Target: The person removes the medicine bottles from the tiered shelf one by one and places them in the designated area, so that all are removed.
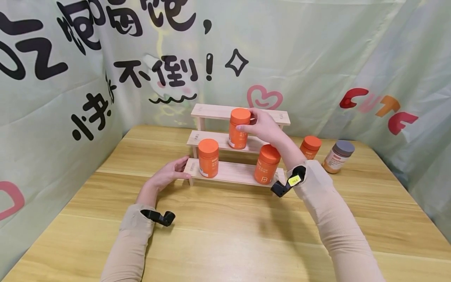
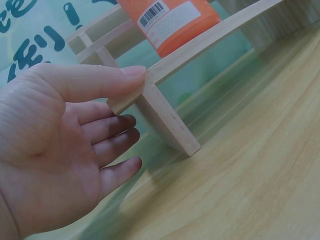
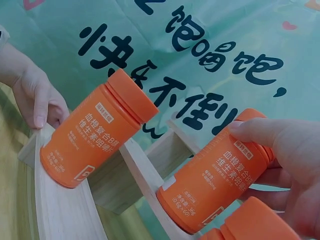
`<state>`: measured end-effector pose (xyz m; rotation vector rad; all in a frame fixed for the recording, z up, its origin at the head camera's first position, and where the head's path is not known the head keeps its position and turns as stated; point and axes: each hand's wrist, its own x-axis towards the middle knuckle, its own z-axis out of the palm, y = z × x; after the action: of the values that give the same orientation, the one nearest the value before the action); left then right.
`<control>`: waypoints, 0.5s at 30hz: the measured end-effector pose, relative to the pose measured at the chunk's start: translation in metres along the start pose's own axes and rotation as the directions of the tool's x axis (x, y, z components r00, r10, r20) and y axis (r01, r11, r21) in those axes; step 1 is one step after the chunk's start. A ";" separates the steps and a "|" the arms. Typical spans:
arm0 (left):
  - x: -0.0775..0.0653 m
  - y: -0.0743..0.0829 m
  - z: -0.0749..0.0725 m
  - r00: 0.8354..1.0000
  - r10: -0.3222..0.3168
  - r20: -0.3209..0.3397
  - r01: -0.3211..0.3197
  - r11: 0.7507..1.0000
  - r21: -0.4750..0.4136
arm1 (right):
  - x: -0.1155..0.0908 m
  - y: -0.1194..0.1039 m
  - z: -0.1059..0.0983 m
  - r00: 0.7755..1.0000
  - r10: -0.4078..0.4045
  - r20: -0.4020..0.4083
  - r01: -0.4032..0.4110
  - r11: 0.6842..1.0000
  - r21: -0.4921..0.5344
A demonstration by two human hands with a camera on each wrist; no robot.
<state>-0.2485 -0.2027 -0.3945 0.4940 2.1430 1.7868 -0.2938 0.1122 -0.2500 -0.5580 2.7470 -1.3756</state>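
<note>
Counter [image 1: 218, 235]: light wood grain. Three-step wooden rack [image 1: 235, 171] stands toward its far edge, steps running roughly along that edge.

Right hand [image 1: 265, 126] over the middle step: thumb on the near side of the held jar [image 1: 237, 135], fingers [image 3: 274, 176] curled behind it, parted only by the jar's width. The held jar is orange, its upper body between thumb and fingers, base at the middle board; from where I stand I cannot tell whether its weight rests there.

Left hand [image 1: 169, 172] at the rack's end nearest the counter's left edge: thumb on top of the lowest board, index finger under it, the others loosely bent and free.

Lowest step: left orange jar [image 1: 208, 160], near the left hand; right orange jar [image 1: 265, 170], below the right wrist. Toward the counter's far right corner: fourth orange jar [image 1: 311, 145] and grey-lidded jar [image 1: 338, 156], near each other.

Obscured: right forearm covers part of the fourth orange jar. Right orange jar cut off in the right wrist view. Smallest label print illegible.

Orientation: held jar upright, long axis vertical, lid up, printed front toward the right wrist.
</note>
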 end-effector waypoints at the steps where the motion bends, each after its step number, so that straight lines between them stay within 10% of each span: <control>1: 0.000 0.000 0.000 1.000 0.000 -0.001 0.000 1.000 0.000 | 0.000 0.000 -0.001 1.000 -0.001 0.000 0.001 1.000 0.001; 15: 0.000 0.000 0.000 1.000 -0.011 -0.006 0.011 1.000 0.006 | -0.011 0.005 -0.025 0.999 0.015 -0.046 -0.013 0.999 0.030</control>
<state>-0.2487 -0.2029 -0.3948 0.4786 2.1514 1.7787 -0.2891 0.1379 -0.2408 -0.5111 2.7552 -1.4421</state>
